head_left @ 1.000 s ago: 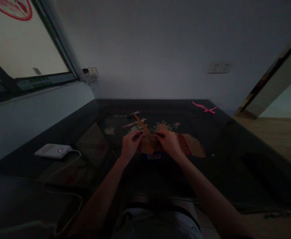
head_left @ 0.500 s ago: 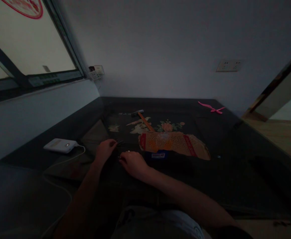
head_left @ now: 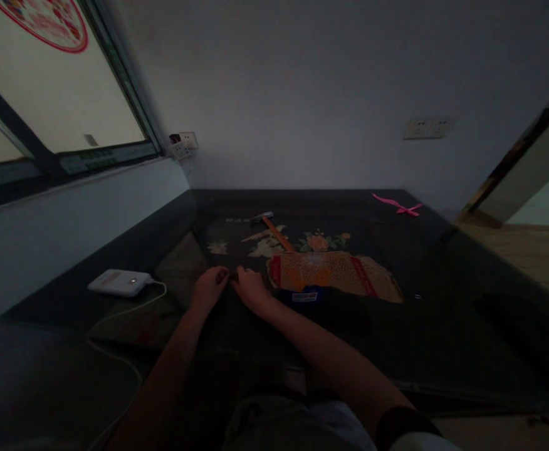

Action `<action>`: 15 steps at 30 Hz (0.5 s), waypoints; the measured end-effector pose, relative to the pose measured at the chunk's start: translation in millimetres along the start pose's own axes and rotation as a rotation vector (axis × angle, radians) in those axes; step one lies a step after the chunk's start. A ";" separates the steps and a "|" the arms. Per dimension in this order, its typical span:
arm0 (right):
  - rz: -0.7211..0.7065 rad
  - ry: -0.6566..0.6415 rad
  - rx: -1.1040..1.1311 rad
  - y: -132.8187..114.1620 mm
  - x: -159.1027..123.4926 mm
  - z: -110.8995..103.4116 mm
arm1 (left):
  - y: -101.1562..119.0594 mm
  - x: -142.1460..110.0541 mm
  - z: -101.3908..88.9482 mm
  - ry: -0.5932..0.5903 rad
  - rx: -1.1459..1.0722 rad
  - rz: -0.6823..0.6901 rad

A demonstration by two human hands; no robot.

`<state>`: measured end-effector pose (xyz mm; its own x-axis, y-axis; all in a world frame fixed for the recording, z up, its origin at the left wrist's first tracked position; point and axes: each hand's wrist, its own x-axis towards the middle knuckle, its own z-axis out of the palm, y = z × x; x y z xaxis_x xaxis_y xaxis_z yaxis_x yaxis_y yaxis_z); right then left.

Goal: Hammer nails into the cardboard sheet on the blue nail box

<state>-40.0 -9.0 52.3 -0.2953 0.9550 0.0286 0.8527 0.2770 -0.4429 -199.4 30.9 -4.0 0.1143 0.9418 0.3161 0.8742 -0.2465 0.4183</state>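
Observation:
Over the dark table [head_left: 425,351], my left hand [head_left: 210,287] is closed, its fingertips pinched together. Close against it on the right is my right hand [head_left: 250,288], also in a pinch, with the fingertips of both hands nearly meeting. What they hold is too small and dark to make out. Just right of my right hand lies a flat piece of brown cardboard [head_left: 335,270] with red bands. A blue packet with a white label [head_left: 304,296] sits at its near edge. Behind my hands a hammer [head_left: 278,235] rests with its wooden handle reaching the cardboard.
A white power bank [head_left: 118,283] with a white cable [head_left: 133,308] lies on the left. At the back right is a pink ribbon [head_left: 399,205]. A small shiny item [head_left: 417,297] lies right of the cardboard. The wall [head_left: 293,113] stands behind the table.
My right hand has moved up toward my left, so the fingertips now come together. Thin metal pieces seen at my left fingertips before no longer show clearly. The view has shifted slightly.

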 end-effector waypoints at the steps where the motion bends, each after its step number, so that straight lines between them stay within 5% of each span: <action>1: -0.031 0.004 0.010 1.5 -10.2 -2.5 | 0.7 -0.2 0.3 0.020 0.011 0.021; 8: -0.248 -0.068 0.141 36.5 -104.4 -24.6 | 7.1 -2.1 10.6 0.007 0.019 0.250; 15: -0.148 0.030 0.272 99.6 -167.7 -39.5 | 7.8 -3.0 16.3 -0.161 -0.008 0.253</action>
<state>111.5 -137.4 38.8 -0.3913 0.9103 0.1350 0.6536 0.3782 -0.6556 -185.2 29.9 -15.6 0.4023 0.8741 0.2722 0.8048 -0.4794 0.3500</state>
